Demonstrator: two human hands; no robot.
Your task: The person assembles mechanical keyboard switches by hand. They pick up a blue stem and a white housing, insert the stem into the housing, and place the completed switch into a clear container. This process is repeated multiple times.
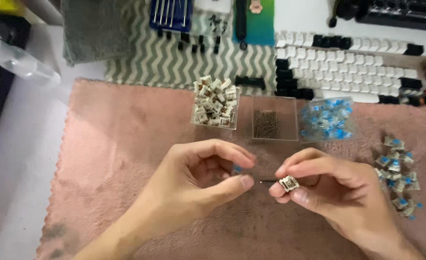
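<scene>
Pink cloth (126, 144), left hand (198, 178) pinching perhaps blue stem (237, 169), right hand (328, 188) gripping switch housing (288, 183).

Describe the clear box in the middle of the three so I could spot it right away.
On the pink cloth, three clear boxes stand in a row above the two hands. The middle box sits between one heaped with white-and-brown switch parts and one full of blue pieces. It alone holds a thin dark layer of tiny bits.
</scene>
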